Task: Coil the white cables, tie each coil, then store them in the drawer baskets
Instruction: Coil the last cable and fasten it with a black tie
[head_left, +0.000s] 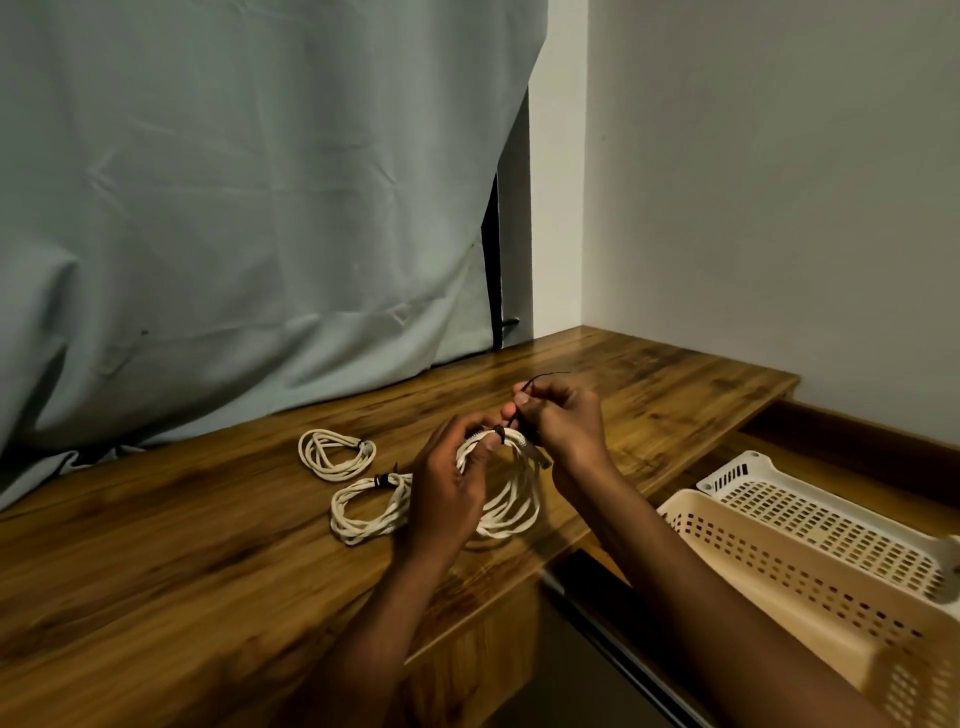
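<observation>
white coil (511, 499) between both hands

Glossy wood table (182, 545), perforated plastic baskets (810, 566)

A home room — curtain (234, 208), wooden desk (156, 545), plain wall (779, 182).

Three white cable coils are in view: one (336, 453) nearest the desk's back edge; one (370, 506) in the middle of the desk (171, 545); one (511, 501) held up near the front edge; two perforated baskets, cream (789, 577) and white (831, 525); two hands, left (451, 491) and right (563, 421).
</observation>
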